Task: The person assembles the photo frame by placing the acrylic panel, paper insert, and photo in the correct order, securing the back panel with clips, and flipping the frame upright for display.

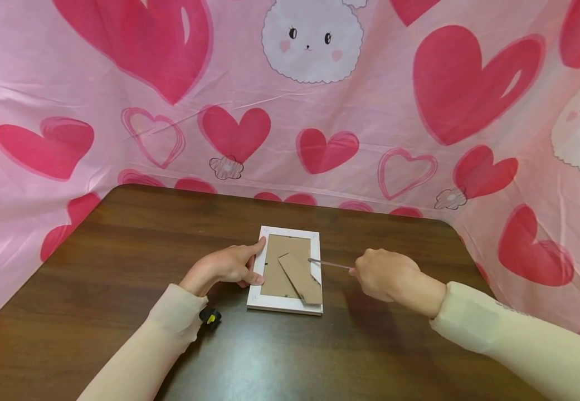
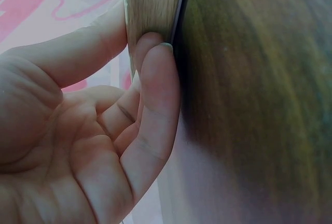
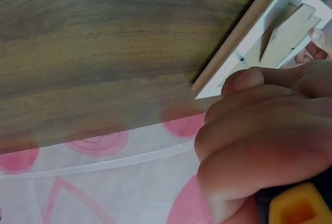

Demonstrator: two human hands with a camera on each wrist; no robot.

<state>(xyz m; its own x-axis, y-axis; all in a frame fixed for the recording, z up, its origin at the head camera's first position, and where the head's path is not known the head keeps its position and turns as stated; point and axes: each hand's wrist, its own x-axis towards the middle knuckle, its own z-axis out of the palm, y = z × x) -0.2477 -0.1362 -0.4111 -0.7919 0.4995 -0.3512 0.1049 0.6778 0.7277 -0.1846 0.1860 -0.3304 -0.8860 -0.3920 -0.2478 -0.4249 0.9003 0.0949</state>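
Observation:
A white picture frame (image 1: 286, 306) lies face down on the table, its brown backing board (image 1: 282, 245) showing. Slanted across the board is a brown easel stand (image 1: 300, 275). My left hand (image 1: 229, 264) grips the frame's left side; in the left wrist view the fingers press against its wooden edge (image 2: 150, 6). My right hand (image 1: 387, 273) holds a screwdriver (image 1: 331, 263), whose thin metal shaft points left. Its tip is at the inner right edge of the frame, over the board's border. The black and yellow handle (image 3: 295, 203) shows below the fist in the right wrist view.
A small black and yellow object (image 1: 211, 317) is beside the left wrist; whether it rests on the table or hangs from the wrist, I cannot tell. The dark wooden table (image 1: 144, 267) ends at a pink cloth (image 1: 279, 94) printed with hearts.

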